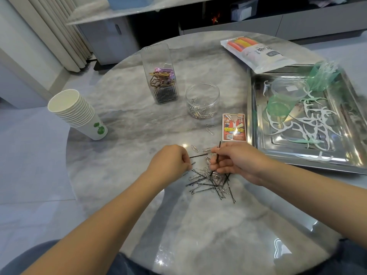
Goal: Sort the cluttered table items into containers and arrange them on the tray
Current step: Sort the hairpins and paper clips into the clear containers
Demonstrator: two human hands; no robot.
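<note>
Meanwhile, two hands [206,161] pick hairpins [208,183] near two jars [202,101].

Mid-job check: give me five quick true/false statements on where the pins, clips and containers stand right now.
1. The right hand pinches a black bobby pin. True.
2. The round clear jar holds floss picks. False: it holds silver paper clips.
3. The paper cup stack stands on the metal tray. False: it stands on the table, far left.
4. The card pack lies beside the tray. True.
5. The ribbed jar is empty. False: it holds hair pins and clips.
</note>
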